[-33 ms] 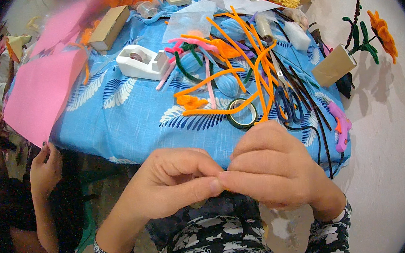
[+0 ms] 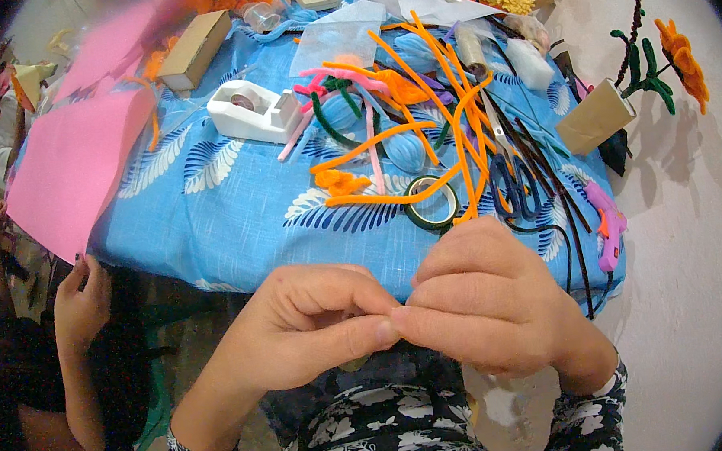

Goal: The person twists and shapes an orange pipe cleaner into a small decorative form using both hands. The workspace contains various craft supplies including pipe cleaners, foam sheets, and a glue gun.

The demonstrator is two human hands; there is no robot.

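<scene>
Blue leaf-patterned tablecloth (image 2: 229,212); orange pipe cleaners (image 2: 453,95), pink paper (image 2: 68,167), white tape dispenser (image 2: 254,110), pink-purple glue gun (image 2: 608,223), black-and-white floral sleeves (image 2: 383,449).

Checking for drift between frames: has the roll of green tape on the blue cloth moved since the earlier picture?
No. The roll of green tape lies in the same place, just beyond the right hand, with the white tape dispenser up-left as before.

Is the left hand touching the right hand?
Touching. The head view shows the left hand and the right hand pressed fingertip to fingertip, with no gap between them.

Brown cardboard box (image 2: 195,49), table's far-left
</scene>
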